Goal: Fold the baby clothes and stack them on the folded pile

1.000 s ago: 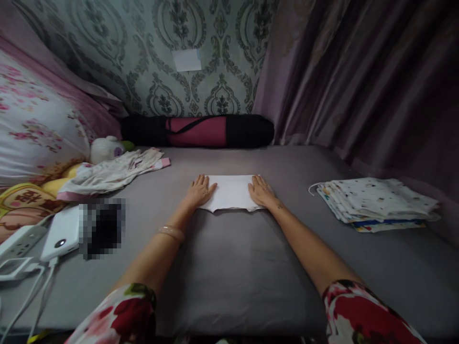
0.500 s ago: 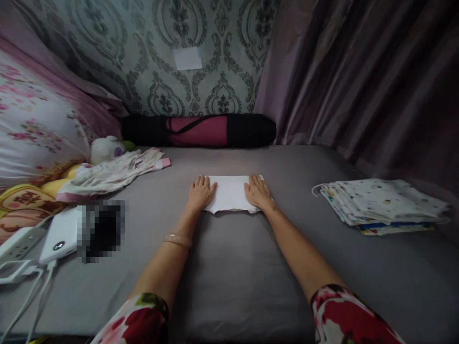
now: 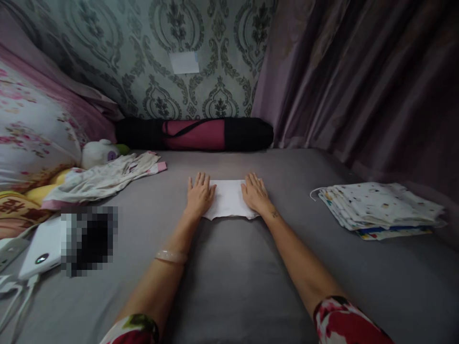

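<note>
A small white cloth item [image 3: 229, 199], perhaps a folded garment, lies flat on the grey sheet [image 3: 229, 267] in front of me. Over its left edge rests my left hand [image 3: 200, 193], palm down with the fingers stretched out. My right hand [image 3: 254, 192] lies flat on the right side of the cloth, fingers extended forward. Both hands cover the side edges, so those parts are hidden. Between them the middle of the cloth shows smooth, with a slightly uneven near edge.
To the right sits a stack of folded printed cloths [image 3: 380, 205]. A crumpled pale garment [image 3: 107, 179], a plush toy [image 3: 98, 153] and a white power bank [image 3: 45, 248] with cables are on the left. A black and maroon long bag [image 3: 195, 134] lies along the wall.
The view has shifted slightly. My left hand's fingers have spread and sit a little further out at the cloth's left edge. My right hand still lies flat on the cloth.
</note>
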Demonstrator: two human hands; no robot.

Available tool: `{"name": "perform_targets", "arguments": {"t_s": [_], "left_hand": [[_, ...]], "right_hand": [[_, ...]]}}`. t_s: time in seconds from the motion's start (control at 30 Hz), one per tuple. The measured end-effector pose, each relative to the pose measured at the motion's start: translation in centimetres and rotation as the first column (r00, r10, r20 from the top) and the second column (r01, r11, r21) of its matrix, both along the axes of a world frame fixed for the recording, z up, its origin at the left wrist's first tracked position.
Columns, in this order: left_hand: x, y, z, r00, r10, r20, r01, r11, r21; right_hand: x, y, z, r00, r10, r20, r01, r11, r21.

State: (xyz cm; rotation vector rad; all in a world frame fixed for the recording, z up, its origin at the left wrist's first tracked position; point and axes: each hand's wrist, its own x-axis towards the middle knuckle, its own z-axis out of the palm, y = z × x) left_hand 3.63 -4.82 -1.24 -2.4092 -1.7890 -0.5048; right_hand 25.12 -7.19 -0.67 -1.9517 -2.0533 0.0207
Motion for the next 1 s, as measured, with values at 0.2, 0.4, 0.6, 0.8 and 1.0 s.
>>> {"name": "perform_targets", "arguments": {"t_s": [0.2, 0.4, 0.6, 0.8, 1.0], "left_hand": [[0.5, 0.5, -1.2, 0.999, -0.044, -0.028, 0.037, 0.975, -0.221], [1.4, -0.3, -0.6, 0.997, -0.059, -0.05, 0.052, 0.99, -0.134], [2.7, -1.2, -0.6, 0.99, -0.109, -0.092, 0.088, 0.974, -0.21], [3.4, -1.8, -0.7, 0.984, -0.159, -0.081, 0.148, 0.981, -0.123], [3.6, -1.7, -1.4, 0.97, -0.239, 0.033, 0.241, 0.959, -0.149]], "right_hand": [[-0.8, -0.1, -0.8, 1.0, 0.006, 0.024, -0.003, 0.993, -0.116], [-1.4, -0.4, -0.5, 1.0, 0.015, 0.003, -0.015, 0.998, -0.055], [-2.5, -0.8, -0.4, 0.998, 0.063, -0.019, -0.065, 0.991, -0.113], [-3.2, -1.2, -0.1, 0.996, 0.088, -0.014, -0.089, 0.994, -0.069], [-3.6, -1.3, -0.7, 0.994, 0.109, 0.011, -0.107, 0.988, -0.114]]}}
